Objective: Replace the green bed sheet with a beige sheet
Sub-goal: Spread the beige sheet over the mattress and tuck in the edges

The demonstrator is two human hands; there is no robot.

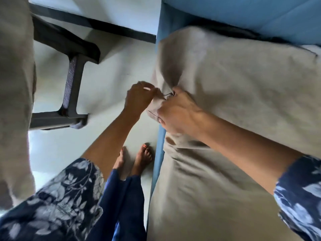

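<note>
Sheet edge under work: beige sheet (pixel 234 87) lies bunched over the blue mattress (pixel 160 136). Right hand (pixel 177 113) clenches a fold at the bed's side, left hand (pixel 139 96) pinches the hem, likely to spread it. No green sheet visible.

A bed with a blue mattress (pixel 260 13) runs along the right side, and a beige sheet (pixel 243 87) lies rumpled across most of it, its bunched edge hanging over the blue side. Beside the bed is a pale floor (pixel 111 66), on which stand a dark plastic chair (pixel 73 70) and two bare feet (pixel 137 160)
</note>
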